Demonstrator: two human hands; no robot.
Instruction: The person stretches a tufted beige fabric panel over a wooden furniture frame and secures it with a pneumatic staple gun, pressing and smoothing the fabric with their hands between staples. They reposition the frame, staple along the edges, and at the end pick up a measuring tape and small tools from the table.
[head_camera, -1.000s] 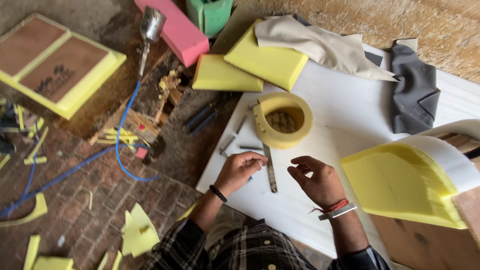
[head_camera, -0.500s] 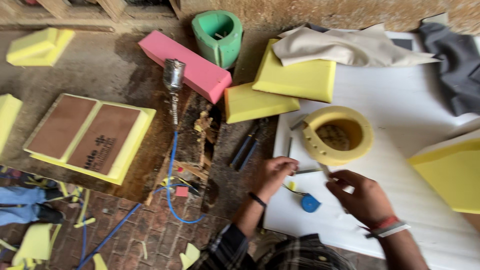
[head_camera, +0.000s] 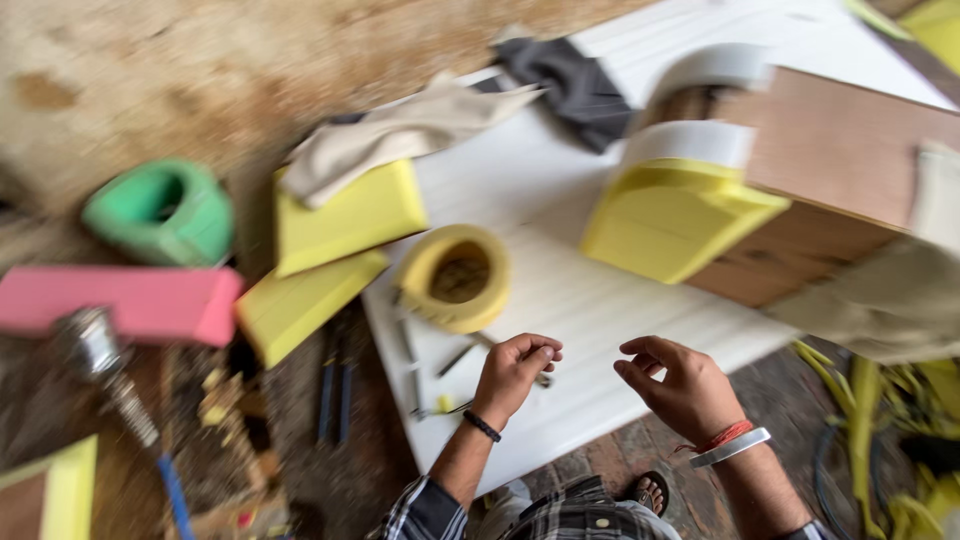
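My left hand (head_camera: 515, 375), a black band on its wrist, hovers over the near edge of a white board (head_camera: 600, 300) with its fingers curled into a loose fist; I cannot make out anything in it. My right hand (head_camera: 680, 385), wearing a red thread and a silver bangle, hovers beside it with bent, parted fingers and holds nothing. A yellow foam ring (head_camera: 455, 275) lies on the board just beyond my left hand. Thin metal tools (head_camera: 412, 365) lie on the board left of that hand.
A wooden frame (head_camera: 840, 150) padded with yellow foam (head_camera: 680, 215) sits at the right. Yellow foam slabs (head_camera: 345, 215), beige cloth (head_camera: 400, 135), dark cloth (head_camera: 570, 80), a green foam piece (head_camera: 160, 210), a pink foam block (head_camera: 120, 300) and a spray gun (head_camera: 95, 350) surround the board. The picture is blurred.
The view has swung right and tilted. Both hands have lifted off the board and drawn slightly apart. The small blue object seen between them is out of sight.
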